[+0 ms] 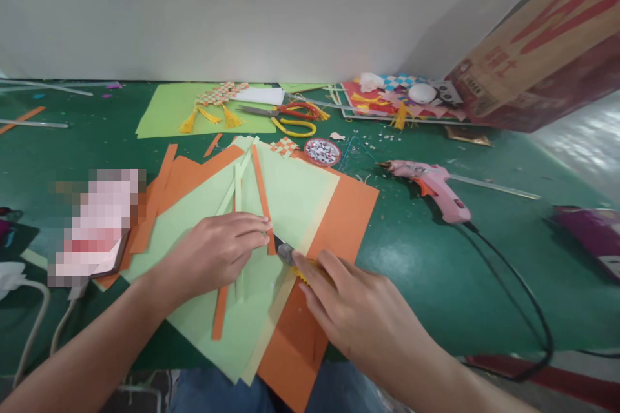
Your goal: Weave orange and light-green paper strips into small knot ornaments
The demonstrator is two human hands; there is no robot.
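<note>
Our right hand [351,297] grips one yellow knife [287,253], and our left hand [227,242] pinches one orange strip [261,181] over pale green paper [290,190], the blade near the strip's lower end. Farther off, the surface [411,290] carries one pink glue gun [429,175], one round dish [322,164] full of small black-and-white pieces [322,150], then one pair of scissors [278,113].
</note>
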